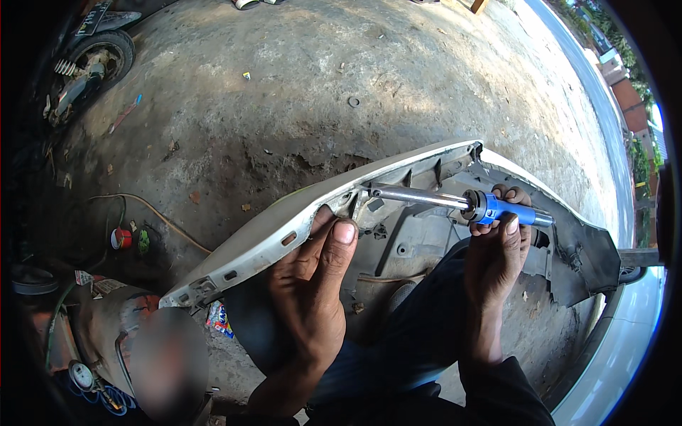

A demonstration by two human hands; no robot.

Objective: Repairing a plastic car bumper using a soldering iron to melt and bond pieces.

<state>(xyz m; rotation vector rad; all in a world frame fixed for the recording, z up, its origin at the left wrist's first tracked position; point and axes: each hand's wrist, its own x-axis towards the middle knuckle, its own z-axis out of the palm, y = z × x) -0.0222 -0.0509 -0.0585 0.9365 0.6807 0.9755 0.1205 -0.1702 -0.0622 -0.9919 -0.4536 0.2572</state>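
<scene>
A long, pale plastic motorcycle body panel [264,238] lies slantwise across my lap, its ribbed inner side toward me. Its near rim is pinched between the thumb and fingers of my left hand [312,284]; some of those fingers are behind the rim. My right hand [495,255] is closed round a blue-handled tool [522,213] with a black collar and a long metal tube. The tube points left over the panel, its tip close to a rib near my left thumb. Whether the tip touches the plastic I cannot tell.
At lower left stands a rusty tank [99,323] with a pressure gauge [82,375], beside a blurred patch. A tan hose [160,214] runs over the dirt floor. A red roll [121,238] lies left, and a motorcycle wheel [106,57] shows at upper left.
</scene>
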